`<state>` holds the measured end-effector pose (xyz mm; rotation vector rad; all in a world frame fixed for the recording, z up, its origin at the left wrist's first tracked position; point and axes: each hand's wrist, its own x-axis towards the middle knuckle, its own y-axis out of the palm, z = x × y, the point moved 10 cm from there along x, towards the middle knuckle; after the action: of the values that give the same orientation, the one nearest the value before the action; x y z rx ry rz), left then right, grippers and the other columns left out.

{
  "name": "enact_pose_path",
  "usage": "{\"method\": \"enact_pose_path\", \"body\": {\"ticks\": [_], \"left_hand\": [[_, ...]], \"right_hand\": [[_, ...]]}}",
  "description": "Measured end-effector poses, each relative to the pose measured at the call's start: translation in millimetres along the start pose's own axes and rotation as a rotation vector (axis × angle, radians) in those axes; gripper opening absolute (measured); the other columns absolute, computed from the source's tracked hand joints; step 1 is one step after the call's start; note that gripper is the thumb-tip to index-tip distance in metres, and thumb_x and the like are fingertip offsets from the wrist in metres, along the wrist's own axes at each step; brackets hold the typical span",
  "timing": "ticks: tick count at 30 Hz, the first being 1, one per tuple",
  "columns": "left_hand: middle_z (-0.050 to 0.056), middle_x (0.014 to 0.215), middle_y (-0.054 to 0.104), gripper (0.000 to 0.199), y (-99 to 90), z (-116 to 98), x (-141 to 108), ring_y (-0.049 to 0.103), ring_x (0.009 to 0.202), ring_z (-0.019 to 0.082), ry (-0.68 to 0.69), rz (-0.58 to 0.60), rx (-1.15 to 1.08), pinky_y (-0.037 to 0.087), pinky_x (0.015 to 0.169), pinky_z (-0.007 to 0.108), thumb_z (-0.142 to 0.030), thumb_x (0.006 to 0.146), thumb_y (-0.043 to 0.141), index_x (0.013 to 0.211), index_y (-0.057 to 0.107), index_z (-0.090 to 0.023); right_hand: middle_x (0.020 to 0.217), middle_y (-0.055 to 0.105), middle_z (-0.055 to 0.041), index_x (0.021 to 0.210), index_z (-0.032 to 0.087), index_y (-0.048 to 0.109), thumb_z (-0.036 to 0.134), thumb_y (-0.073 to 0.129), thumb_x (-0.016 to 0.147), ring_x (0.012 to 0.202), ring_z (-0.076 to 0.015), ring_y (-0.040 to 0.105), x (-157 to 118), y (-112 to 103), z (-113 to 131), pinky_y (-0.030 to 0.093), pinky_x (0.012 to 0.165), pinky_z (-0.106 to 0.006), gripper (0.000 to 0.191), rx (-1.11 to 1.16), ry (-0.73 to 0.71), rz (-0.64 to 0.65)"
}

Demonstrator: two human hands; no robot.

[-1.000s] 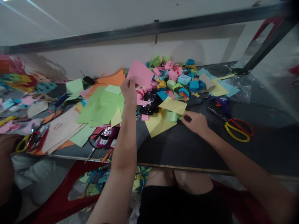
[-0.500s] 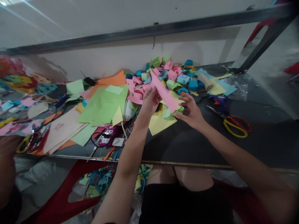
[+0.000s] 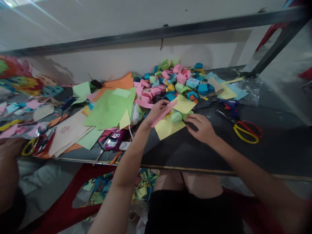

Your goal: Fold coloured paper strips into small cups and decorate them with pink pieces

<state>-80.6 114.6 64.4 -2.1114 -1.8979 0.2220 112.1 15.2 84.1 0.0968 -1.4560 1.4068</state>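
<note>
My left hand (image 3: 157, 112) is closed on a pink paper strip (image 3: 165, 113), which slants across the fingers over the yellow sheets. My right hand (image 3: 201, 128) has thumb and fingers apart. Its fingertips reach the edge of a small green paper piece (image 3: 187, 115), beside a pale green folded piece (image 3: 176, 117). Under these lies a yellow paper sheet (image 3: 168, 129), with another yellow sheet (image 3: 182, 103) just behind. Beyond both hands is a heap of folded paper pieces (image 3: 180, 78) in pink, blue, green and yellow.
Red-and-yellow-handled scissors (image 3: 247, 131) and a blue glue gun (image 3: 231, 105) lie at right, near a cardboard tube (image 3: 216, 85). Green sheets (image 3: 109, 110) and a purple glue gun (image 3: 115, 139) are at left. Another person's hand (image 3: 11, 149) is at the far left edge.
The pink strip has swung down and left in my left hand, away from my right hand. My right hand has lowered slightly to the green piece.
</note>
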Motion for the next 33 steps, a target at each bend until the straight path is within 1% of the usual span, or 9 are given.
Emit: {"method": "enact_pose_path", "body": {"ticks": [6,10,13,15,20,23,26,30,33], "left_hand": [[0.006,0.085,0.073,0.021,-36.6,37,-50,0.071,0.091,0.027,-0.16,-0.085,0.791,0.053,0.088,0.04,-0.019,0.087,0.059,0.108,0.064,-0.022],[0.02,0.115,0.072,0.039,-45.3,45,-62,0.071,0.109,0.034,-0.172,-0.232,0.869,0.054,0.095,0.047,-0.009,0.086,0.05,0.124,0.06,-0.014],[0.029,0.148,0.052,0.056,-42.1,35,-71,0.052,0.141,0.039,-0.063,-0.342,0.859,0.046,0.112,0.053,-0.007,0.082,0.053,0.139,0.051,-0.006],[0.026,0.155,0.046,0.05,-34.3,29,-78,0.041,0.149,0.038,0.015,-0.311,0.888,0.038,0.12,0.054,-0.011,0.087,0.053,0.136,0.055,-0.008],[0.012,0.152,0.056,0.04,11.2,45,-94,0.05,0.144,0.024,0.085,0.173,0.918,0.04,0.121,0.041,-0.022,0.102,0.039,0.133,0.063,-0.019],[0.013,0.16,0.047,0.046,12.5,50,-96,0.047,0.145,0.031,-0.011,0.104,1.049,0.046,0.114,0.049,-0.028,0.103,0.042,0.147,0.053,-0.02],[0.02,0.15,0.056,0.049,13.7,42,-91,0.053,0.136,0.038,-0.126,-0.032,1.16,0.052,0.1,0.053,-0.032,0.103,0.043,0.148,0.052,-0.015],[0.03,0.123,0.067,0.042,26.0,24,-72,0.065,0.116,0.037,-0.192,-0.061,1.185,0.054,0.089,0.046,-0.024,0.102,0.04,0.127,0.064,0.0],[0.027,0.103,0.073,0.031,36.4,4,-53,0.071,0.104,0.035,-0.113,-0.035,1.183,0.054,0.083,0.042,-0.014,0.095,0.046,0.105,0.073,-0.003]], "right_hand": [[0.117,0.073,-0.0117,0.114,0.023,0.07,0.025,0.055,0.097,0.109,-0.0267,0.071,-19,3,-18,0.057,0.097,-0.044,0.023,0.005,0.099,0.026],[0.119,0.073,-0.0119,0.114,0.024,0.071,0.027,0.052,0.097,0.111,-0.028,0.07,-18,7,-22,0.057,0.099,-0.047,0.025,0.0,0.155,0.073],[0.119,0.073,-0.0117,0.113,0.024,0.071,0.027,0.051,0.097,0.112,-0.0283,0.07,-19,6,-22,0.057,0.099,-0.048,0.026,-0.027,0.171,0.091],[0.119,0.073,-0.0122,0.112,0.024,0.071,0.027,0.051,0.097,0.112,-0.0282,0.07,-23,2,-22,0.057,0.099,-0.047,0.026,-0.042,0.167,0.091],[0.12,0.073,-0.0128,0.109,0.023,0.071,0.028,0.051,0.097,0.113,-0.0286,0.069,-28,-8,-32,0.055,0.099,-0.047,0.024,-0.064,0.194,0.084],[0.118,0.074,-0.0131,0.105,0.022,0.071,0.027,0.051,0.096,0.113,-0.0289,0.069,-15,-6,-38,0.054,0.1,-0.048,0.023,-0.051,0.209,0.082],[0.112,0.075,-0.0126,0.102,0.021,0.072,0.027,0.053,0.093,0.109,-0.0298,0.069,9,7,-45,0.053,0.097,-0.049,0.022,-0.064,0.235,0.163],[0.112,0.076,-0.0111,0.103,0.021,0.073,0.027,0.055,0.091,0.109,-0.0296,0.068,51,38,-59,0.053,0.096,-0.046,0.022,-0.076,0.299,0.316],[0.115,0.076,-0.0113,0.112,0.019,0.073,0.027,0.059,0.09,0.107,-0.0298,0.069,85,70,-75,0.054,0.093,-0.043,0.027,-0.107,0.379,0.425]]}}
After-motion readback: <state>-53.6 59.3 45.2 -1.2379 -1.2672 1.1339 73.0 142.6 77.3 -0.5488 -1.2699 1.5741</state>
